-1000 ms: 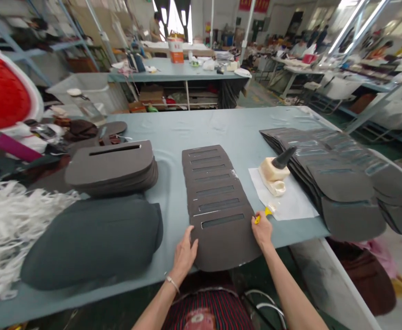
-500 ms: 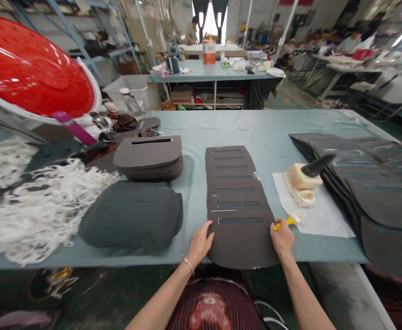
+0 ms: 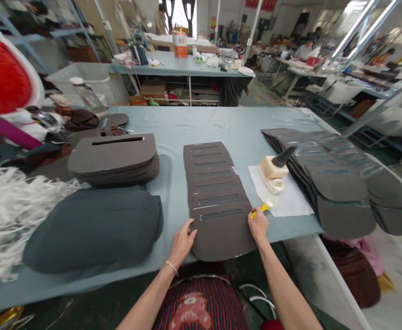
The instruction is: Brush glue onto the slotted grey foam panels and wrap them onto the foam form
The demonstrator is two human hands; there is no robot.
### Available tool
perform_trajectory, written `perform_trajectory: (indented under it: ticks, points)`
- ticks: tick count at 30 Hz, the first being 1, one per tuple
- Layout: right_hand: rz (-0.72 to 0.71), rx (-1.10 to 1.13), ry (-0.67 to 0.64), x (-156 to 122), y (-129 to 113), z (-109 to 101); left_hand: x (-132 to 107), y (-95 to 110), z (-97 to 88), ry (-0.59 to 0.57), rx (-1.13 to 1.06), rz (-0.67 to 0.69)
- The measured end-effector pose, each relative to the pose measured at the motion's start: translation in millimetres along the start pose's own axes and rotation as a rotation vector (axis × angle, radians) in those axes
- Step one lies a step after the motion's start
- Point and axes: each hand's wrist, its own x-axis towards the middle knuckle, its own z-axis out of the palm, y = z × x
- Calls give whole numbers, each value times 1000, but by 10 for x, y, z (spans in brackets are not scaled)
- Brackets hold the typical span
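A row of overlapping dark grey slotted panels [image 3: 217,236] runs away from me on the table, the nearest one with its rounded end at the front edge. My left hand [image 3: 183,240] grips that panel's left edge between thumb and fingers. On the opposite edge is my right hand [image 3: 258,223], closed around a yellow-handled brush [image 3: 264,206] and touching the panel too. The brush's pale bristles point away over white paper [image 3: 292,197]. A cream-coloured, glue-smeared container [image 3: 272,170] with a black conical top stands on that paper.
To the left are a stack of slotted panels [image 3: 114,158], a pile of dark fabric pieces [image 3: 97,229] and tangled white strips [image 3: 11,215]. More dark panels [image 3: 338,183] fan out on the right. Behind stands another table [image 3: 166,68]; people work farther off.
My view has turned to the right, so the table's contents sit farther left in the picture. Both hands stay at the near panel's edges, and the brush remains in my right hand.
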Motion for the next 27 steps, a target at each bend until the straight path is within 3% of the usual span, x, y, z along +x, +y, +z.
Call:
perform_trajectory:
  ticks: [13,17,20,22,24,27]
  points:
    - [-78,-64,11,-13,20,59,-21,12,39,13,43,18]
    - [-118,-113,41,-20,9,-11,-78,73,33,47,208,17]
    - [-126,-78,112,-48,-47,-141,-146,155,-49,134,282,86]
    - [-149,71,155,-128,-170,-265,-203,249,-123,206,297,193]
    - [-223,370,132,-279,-384,-411,-265,366,-179,270,323,303]
    - [-317,950,-66,-592,-818,-625,-342,516,-187,331,384,405]
